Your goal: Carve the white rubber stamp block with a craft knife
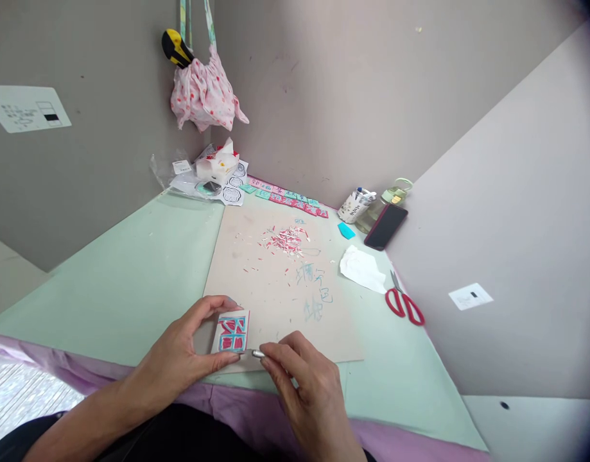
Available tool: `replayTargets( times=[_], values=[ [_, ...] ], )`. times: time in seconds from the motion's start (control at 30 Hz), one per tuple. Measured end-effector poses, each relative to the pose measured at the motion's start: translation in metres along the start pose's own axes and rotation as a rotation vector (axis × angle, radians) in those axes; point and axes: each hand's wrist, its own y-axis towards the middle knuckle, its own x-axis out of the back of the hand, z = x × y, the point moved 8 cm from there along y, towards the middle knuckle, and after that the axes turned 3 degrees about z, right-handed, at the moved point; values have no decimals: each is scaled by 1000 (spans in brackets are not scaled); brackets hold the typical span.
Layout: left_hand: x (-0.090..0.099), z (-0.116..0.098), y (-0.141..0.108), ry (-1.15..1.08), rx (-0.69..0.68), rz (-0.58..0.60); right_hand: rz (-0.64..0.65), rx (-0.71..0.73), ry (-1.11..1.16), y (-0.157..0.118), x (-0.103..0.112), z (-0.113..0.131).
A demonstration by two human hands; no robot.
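Observation:
A small white square block (214,340) with a red and blue carved character lies near the front edge of a beige board (270,295). My left hand (189,343) grips this block by its top and bottom edges, between thumb and fingers. Pinched in my right hand (307,378) is a thin silver carving tool (257,353), its tip at the block's lower right corner. Red and white shavings (289,240) are heaped farther back on the board, beside blue handwritten marks.
Red-handled scissors (404,306), crumpled white paper (362,268), a phone (386,226), a bottle (369,218) and a pen cup (356,205) stand or lie at right. Carved strips (295,200), tissues (217,163) line the back. A pink bag (205,93) hangs above.

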Motion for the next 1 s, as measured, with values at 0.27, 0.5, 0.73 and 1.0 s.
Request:
replayTargets(
  times=[0.27, 0.5, 0.73, 1.0],
  values=[
    [8, -2, 3, 391, -140, -45, -132, -25, -66, -11, -25, -10],
    [7, -5, 4, 524, -239, -68, -183, -41, -104, -17, -28, -7],
    [12, -1, 5, 498, -224, -48, -165, -88, -68, -16, -31, -12],
    [13, 0, 1, 452, -182, -78, -148, -91, -2, -19, -32, -13]
  ],
)
